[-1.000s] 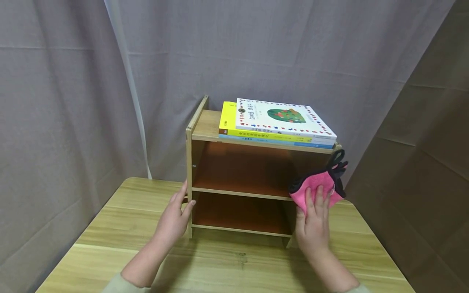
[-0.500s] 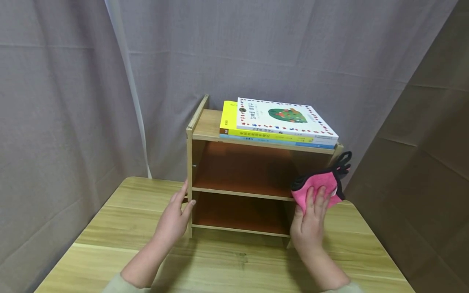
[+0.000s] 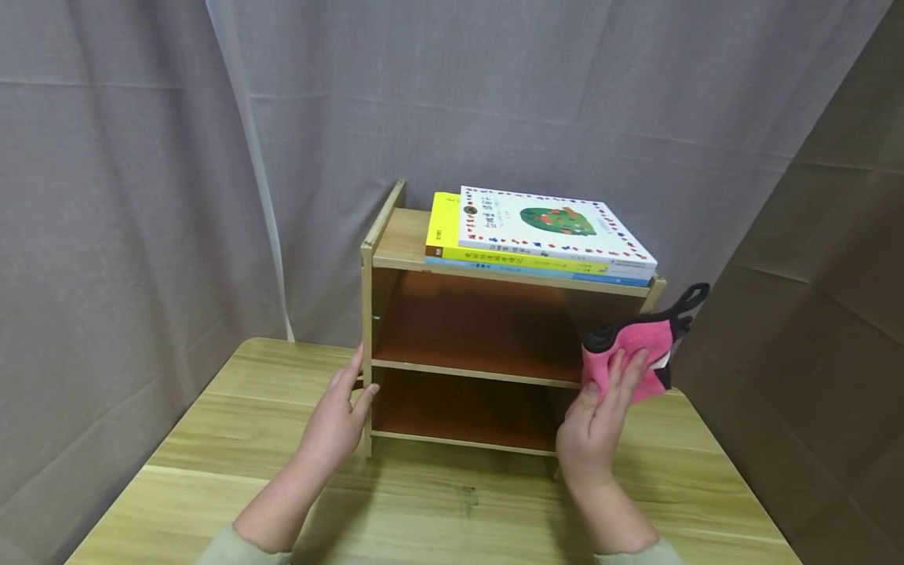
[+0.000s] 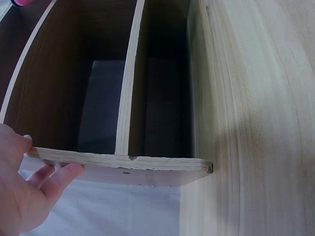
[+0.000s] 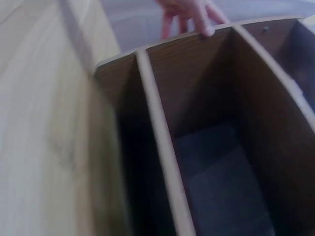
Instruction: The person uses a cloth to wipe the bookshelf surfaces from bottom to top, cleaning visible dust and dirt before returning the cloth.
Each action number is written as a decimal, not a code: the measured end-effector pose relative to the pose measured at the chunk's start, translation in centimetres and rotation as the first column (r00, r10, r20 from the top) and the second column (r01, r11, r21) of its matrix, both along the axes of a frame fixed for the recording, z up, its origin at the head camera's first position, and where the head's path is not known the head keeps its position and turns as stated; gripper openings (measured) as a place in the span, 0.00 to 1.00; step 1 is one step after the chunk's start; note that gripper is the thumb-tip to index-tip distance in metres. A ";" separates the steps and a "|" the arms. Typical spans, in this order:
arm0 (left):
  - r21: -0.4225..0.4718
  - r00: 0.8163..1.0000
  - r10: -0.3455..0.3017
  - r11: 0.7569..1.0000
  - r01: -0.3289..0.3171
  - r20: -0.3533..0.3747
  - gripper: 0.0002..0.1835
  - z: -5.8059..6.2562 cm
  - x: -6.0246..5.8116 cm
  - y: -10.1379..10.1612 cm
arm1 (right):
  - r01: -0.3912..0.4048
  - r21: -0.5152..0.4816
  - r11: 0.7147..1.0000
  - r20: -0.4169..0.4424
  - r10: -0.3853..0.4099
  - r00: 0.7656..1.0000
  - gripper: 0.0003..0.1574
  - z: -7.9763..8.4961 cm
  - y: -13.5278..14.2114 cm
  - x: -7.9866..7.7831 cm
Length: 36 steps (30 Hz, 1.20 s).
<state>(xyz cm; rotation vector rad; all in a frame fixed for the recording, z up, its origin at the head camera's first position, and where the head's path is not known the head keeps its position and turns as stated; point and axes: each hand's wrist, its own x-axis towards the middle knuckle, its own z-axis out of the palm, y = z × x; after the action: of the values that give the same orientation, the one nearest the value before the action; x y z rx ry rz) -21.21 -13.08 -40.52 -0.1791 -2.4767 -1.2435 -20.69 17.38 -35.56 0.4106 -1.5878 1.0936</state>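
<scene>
A small wooden shelf point(image 3: 476, 362) stands upright on the table, with open compartments facing me. My left hand point(image 3: 342, 420) holds its left side panel, thumb on the front edge and fingers along the outer face; the left wrist view shows this grip on the panel point(image 4: 162, 162) close up. My right hand point(image 3: 596, 428) holds a pink cloth point(image 3: 639, 341) with black trim and a black hanging loop, at the shelf's right side panel. That panel is largely hidden behind cloth and hand. In the right wrist view the left hand point(image 5: 189, 12) appears across the compartments.
Several stacked books point(image 3: 540, 235) lie flat on the shelf top, a white one uppermost over yellow and blue ones. The wooden table point(image 3: 212, 455) extends around the shelf. Grey curtain point(image 3: 494, 94) hangs behind, and a brownish cloth wall point(image 3: 812, 329) is close on the right.
The pink cloth has shifted right and turned, its loop swinging outward, while my right wrist has moved slightly left. My left hand and the shelf stay in place.
</scene>
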 end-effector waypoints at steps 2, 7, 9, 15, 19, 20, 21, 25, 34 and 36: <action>0.003 1.000 -0.001 1.000 0.001 0.004 0.34 0.0 0.0 0.0 | -0.028 -0.064 0.998 0.025 0.030 0.999 0.33 0.9 -0.3 0.2; 0.005 1.000 0.000 1.000 0.000 0.009 0.34 0.0 0.1 0.0 | -0.142 -0.199 0.970 0.002 0.146 0.989 0.35 2.9 -0.5 0.1; 0.003 1.000 0.001 1.000 -0.001 0.009 0.34 0.0 0.1 0.0 | -0.204 -0.239 0.949 -0.040 0.200 0.979 0.35 3.6 -0.6 0.1; -0.001 1.000 0.006 1.000 -0.006 0.001 0.34 0.0 0.0 0.0 | -0.246 -0.236 0.940 -0.114 0.225 0.968 0.36 5.7 -1.0 0.0; -0.003 1.000 0.005 1.000 -0.005 -0.002 0.34 -0.1 0.0 0.0 | -0.143 -0.184 0.972 -0.063 0.134 0.989 0.34 6.6 -1.2 0.0; -0.004 1.000 0.005 1.000 -0.005 -0.002 0.34 -0.1 0.0 0.0 | -0.116 -0.171 0.978 -0.045 0.110 0.993 0.34 6.7 -1.2 0.1; -0.003 1.000 0.004 1.000 -0.004 -0.002 0.34 0.0 0.0 0.0 | -0.106 -0.162 0.981 -0.035 0.102 0.994 0.34 6.8 -1.3 0.2; -0.007 1.000 0.009 1.000 -0.009 0.000 0.34 0.1 0.0 0.1 | -0.013 -0.078 0.997 -0.004 0.013 1.000 0.34 6.7 -1.2 0.1; -0.009 1.000 0.017 1.000 -0.017 0.005 0.34 0.2 0.1 0.1 | 0.181 0.128 0.975 -0.058 -0.175 0.983 0.36 4.4 0.5 -2.6; -0.009 1.000 0.015 1.000 -0.015 0.012 0.34 0.2 0.1 0.1 | 0.204 0.160 0.966 -0.052 -0.198 0.979 0.36 4.1 0.7 -2.8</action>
<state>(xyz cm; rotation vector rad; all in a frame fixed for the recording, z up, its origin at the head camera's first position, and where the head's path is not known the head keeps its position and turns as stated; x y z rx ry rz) -21.11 -12.95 -40.37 -0.1554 -2.4891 -1.2314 -23.54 18.06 -31.43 0.3676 -1.6550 0.8001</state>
